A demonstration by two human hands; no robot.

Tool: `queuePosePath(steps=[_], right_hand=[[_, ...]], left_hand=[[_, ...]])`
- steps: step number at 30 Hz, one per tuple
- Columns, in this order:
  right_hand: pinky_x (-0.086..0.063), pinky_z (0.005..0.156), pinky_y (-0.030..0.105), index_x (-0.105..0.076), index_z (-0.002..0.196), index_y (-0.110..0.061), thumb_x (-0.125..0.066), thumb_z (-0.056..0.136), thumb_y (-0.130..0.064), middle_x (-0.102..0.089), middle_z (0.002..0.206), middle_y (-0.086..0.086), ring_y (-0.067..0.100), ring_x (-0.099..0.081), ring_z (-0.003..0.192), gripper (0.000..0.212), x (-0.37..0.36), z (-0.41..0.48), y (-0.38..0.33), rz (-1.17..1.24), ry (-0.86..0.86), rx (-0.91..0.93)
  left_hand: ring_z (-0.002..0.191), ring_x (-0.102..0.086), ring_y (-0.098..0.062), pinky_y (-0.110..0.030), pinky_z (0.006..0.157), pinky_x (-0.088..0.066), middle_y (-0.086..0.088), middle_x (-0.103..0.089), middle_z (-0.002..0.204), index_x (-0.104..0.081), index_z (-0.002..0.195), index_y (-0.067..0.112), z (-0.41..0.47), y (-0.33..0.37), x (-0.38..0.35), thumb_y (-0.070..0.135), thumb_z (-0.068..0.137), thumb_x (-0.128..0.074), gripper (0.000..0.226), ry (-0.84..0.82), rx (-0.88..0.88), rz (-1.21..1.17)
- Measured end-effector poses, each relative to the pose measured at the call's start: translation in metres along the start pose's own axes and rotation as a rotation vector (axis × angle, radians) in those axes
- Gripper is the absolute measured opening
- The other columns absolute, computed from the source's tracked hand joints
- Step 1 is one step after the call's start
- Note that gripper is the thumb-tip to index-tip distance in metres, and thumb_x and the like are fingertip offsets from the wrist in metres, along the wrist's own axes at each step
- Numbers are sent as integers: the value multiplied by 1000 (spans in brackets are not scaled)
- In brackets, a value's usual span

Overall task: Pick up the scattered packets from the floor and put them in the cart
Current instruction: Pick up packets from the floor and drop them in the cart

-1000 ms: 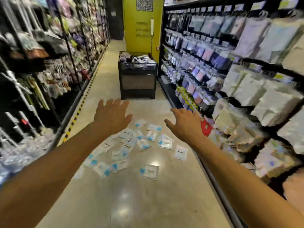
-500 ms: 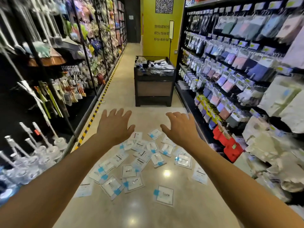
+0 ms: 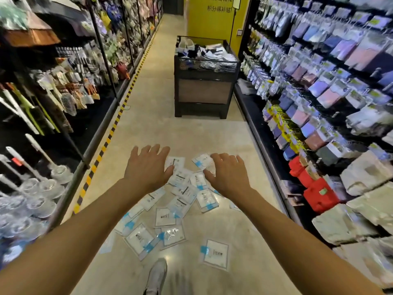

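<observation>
Several white packets with blue tabs [image 3: 168,211] lie scattered on the beige aisle floor in front of me. One packet [image 3: 215,254] lies apart at the lower right. My left hand [image 3: 148,167] and my right hand [image 3: 228,174] are stretched forward above the pile, fingers spread, holding nothing. The black cart [image 3: 204,81], a square bin with folded goods on top, stands further down the aisle by the yellow wall.
Shelves of hanging goods line both sides: brushes and glassware on the left [image 3: 42,124], packaged textiles on the right [image 3: 319,92]. A yellow-black striped line [image 3: 110,133] runs along the left shelf base. My shoe [image 3: 156,275] shows at the bottom.
I have moved forward along the aisle; the packets and cart appear closer. Both hands stay spread and empty, now over the far part of the pile.
</observation>
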State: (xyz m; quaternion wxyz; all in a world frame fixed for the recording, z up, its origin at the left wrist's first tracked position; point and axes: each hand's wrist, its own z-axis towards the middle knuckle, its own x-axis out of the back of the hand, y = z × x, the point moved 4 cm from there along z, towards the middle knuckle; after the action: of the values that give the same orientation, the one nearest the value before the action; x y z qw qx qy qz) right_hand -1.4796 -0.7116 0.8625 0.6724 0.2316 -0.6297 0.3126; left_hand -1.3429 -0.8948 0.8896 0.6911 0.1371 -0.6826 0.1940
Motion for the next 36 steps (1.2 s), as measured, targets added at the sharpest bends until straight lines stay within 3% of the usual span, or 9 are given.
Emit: queuePosePath(steps=[4,9,14,18,22,25,28,32,36], right_hand=[[-33,117,53,-55,144,-23,-56,97,-57,-64,138,7,34,-59,125,58,-92,46,8,5,-66,-75],[-38,116,56,-64,134,-21,-58,90,-50,-69,128,7,32,-65,119,53,-244,72,12,61,-118,-152],[-46,110,57,-67,132,-16,-67,88,-45,-71,125,10,32,-67,115,52,-416,56,32,58,-226,-230],[-52,104,57,-69,129,-13,-81,84,-34,-72,122,11,35,-69,110,52,-549,32,54,102,-326,-274],[-53,101,54,-65,132,-11,-84,83,-32,-71,124,14,38,-68,108,57,-667,9,68,110,-465,-275],[-52,98,51,-62,134,-10,-82,85,-32,-69,124,16,40,-67,106,58,-749,-7,80,119,-548,-268],[-48,101,50,-53,143,-9,-77,89,-31,-64,131,16,40,-63,113,63,-827,-21,97,123,-620,-283],[-50,95,53,-47,147,1,-81,81,-5,-60,129,27,46,-61,113,75,-923,-51,137,67,-697,-338],[-46,104,64,-33,154,2,-76,76,11,-45,146,36,53,-48,130,89,-988,-79,185,-57,-736,-393]], left_hand=[[147,-38,-29,-54,122,-23,-4,-38,162,-29,159,28,70,-25,-86,61,99,-29,68,-81,-88,-22],[138,-52,-36,-59,116,-32,-12,-53,152,-49,151,22,131,-40,-241,58,91,-31,73,-158,-125,-63],[132,-56,-40,-61,114,-34,-17,-58,146,-58,145,16,142,-30,-425,54,90,-32,72,-314,-149,-90],[135,-52,-42,-64,115,-33,-18,-56,147,-58,144,14,133,-22,-570,45,90,-57,63,-417,-115,-132],[136,-51,-44,-62,115,-32,-19,-55,148,-55,146,13,118,-21,-704,45,87,-46,67,-499,-86,-115],[127,-57,-45,-60,105,-43,-23,-59,140,-58,141,8,103,-15,-799,40,86,-52,64,-614,-109,-95],[103,-64,-43,-51,83,-52,-23,-66,119,-62,130,4,88,-8,-881,35,86,-57,54,-723,-85,-96],[110,-57,-40,-48,79,-49,-19,-56,120,-52,131,7,71,-23,-971,30,94,-60,44,-779,174,-133],[131,-43,-49,-64,96,-45,-31,-42,140,-36,143,-5,46,-75,-1029,39,95,-67,73,-655,822,-231]])
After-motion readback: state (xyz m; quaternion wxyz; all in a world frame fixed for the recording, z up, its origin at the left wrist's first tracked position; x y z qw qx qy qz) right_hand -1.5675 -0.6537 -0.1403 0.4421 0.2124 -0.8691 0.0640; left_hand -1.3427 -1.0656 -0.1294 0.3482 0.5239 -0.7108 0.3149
